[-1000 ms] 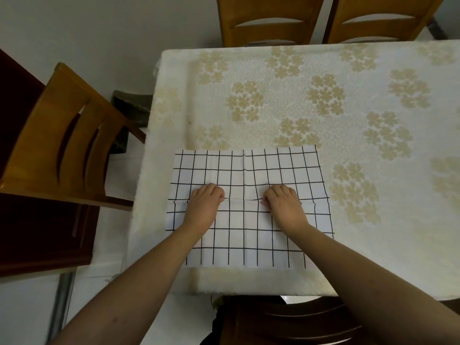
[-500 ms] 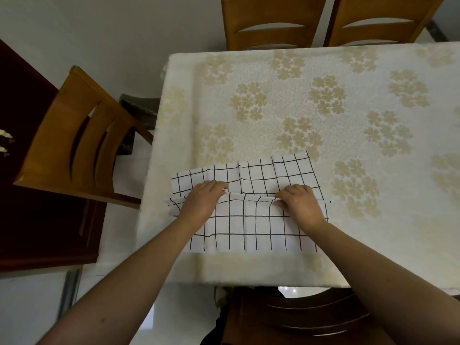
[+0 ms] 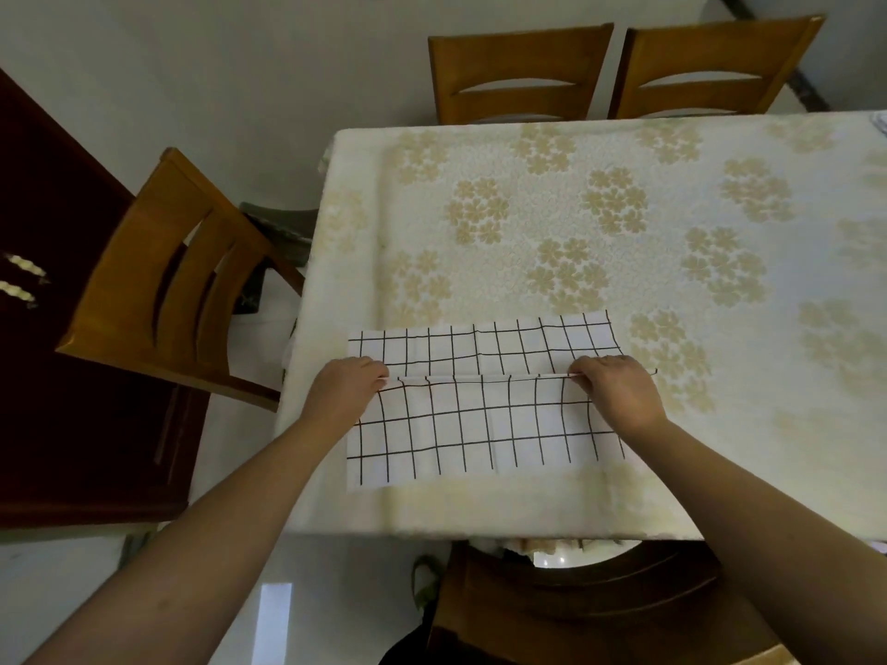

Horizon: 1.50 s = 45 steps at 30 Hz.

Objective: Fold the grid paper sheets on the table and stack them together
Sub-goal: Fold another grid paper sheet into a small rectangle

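A white sheet of grid paper [image 3: 480, 424] with black lines lies near the front edge of the table [image 3: 624, 208]. A raised ridge runs across its middle from left to right. My left hand [image 3: 345, 386] pinches the left end of that ridge. At the right end my right hand [image 3: 619, 391] pinches it too. The far part of the sheet lies flat beyond the ridge, the near part slopes toward me.
The table wears a cream cloth with gold flower prints. A wooden chair [image 3: 168, 290] stands at the left side, two wooden chairs [image 3: 523, 74] at the far side, and a dark chair [image 3: 576, 607] below the front edge. A dark cabinet [image 3: 48, 376] is at far left.
Both hands moved apart from the sheet's centre toward its left and right ends, lifting the middle into a ridge. The sheet has drawn shorter front to back.
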Available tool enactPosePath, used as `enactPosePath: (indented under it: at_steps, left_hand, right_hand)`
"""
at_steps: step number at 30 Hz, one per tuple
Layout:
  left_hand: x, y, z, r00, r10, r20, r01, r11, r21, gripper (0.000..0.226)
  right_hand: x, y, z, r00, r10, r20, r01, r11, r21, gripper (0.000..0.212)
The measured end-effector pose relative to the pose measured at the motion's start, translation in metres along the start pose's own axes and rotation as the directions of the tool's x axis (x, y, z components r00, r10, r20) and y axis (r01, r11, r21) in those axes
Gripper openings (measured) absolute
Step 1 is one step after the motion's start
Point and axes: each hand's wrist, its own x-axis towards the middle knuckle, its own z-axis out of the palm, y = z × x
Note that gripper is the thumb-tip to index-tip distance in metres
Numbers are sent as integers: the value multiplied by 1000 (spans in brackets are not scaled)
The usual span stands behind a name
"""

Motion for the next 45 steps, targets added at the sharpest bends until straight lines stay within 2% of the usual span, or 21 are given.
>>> enactPosePath:
  at_steps: [5, 8, 14, 19, 24, 29, 32, 36, 38, 40, 42, 45]
  left_hand:
    - [11, -3, -46, 998, 48, -49, -42, 992, 122, 11]
    - [19, -10, -75, 993, 20, -114, -2, 987, 163, 6]
    - [21, -7, -121, 957, 60, -284, -8, 984, 181, 14]
    - [-6, -16, -104, 932, 25, -361, 11, 995, 96, 14]
    - [-42, -21, -53, 956, -14, -292, 11, 1000, -11, 18]
    - [-77, -25, -3, 984, -136, -118, 131, 990, -50, 31]
    - [-100, -27, 17, 980, -192, -56, 191, 981, -23, 31]
    - [-114, -25, 24, 972, -230, -41, 229, 973, -32, 32]
    - [-112, -27, 27, 961, -273, -45, 269, 960, -75, 28]
    - [-107, -27, 30, 933, -359, -35, 349, 922, -171, 22]
    - [-100, -26, 31, 877, -480, -25, 450, 838, -309, 17]
    - [-89, -26, 32, 736, -676, 42, 625, 654, -427, 22]
  right_hand:
    - [5, 4, -29, 999, 9, -47, -12, 998, -69, 6]
    - [13, 1, -49, 996, 1, -92, -11, 994, -112, 14]
    - [21, -3, -75, 969, -48, -242, 13, 990, -142, 17]
    - [6, -10, -75, 950, -106, -295, 66, 988, -142, 25]
    - [-28, -13, -43, 975, -83, -206, 64, 993, -100, 32]
    - [-67, -15, -1, 999, 11, -43, -14, 998, -66, 38]
    - [-89, -19, 14, 996, 73, 50, -68, 994, -88, 42]
    - [-99, -36, 22, 988, 147, 38, -143, 986, -84, 45]
    - [-94, -49, 25, 988, 151, 29, -148, 986, -77, 39]
    - [-82, -64, 30, 990, 133, 55, -130, 990, -46, 39]
    - [-67, -81, 36, 988, 101, 116, -99, 995, -26, 39]
    - [-49, -101, 45, 978, 59, 200, -54, 998, -32, 48]
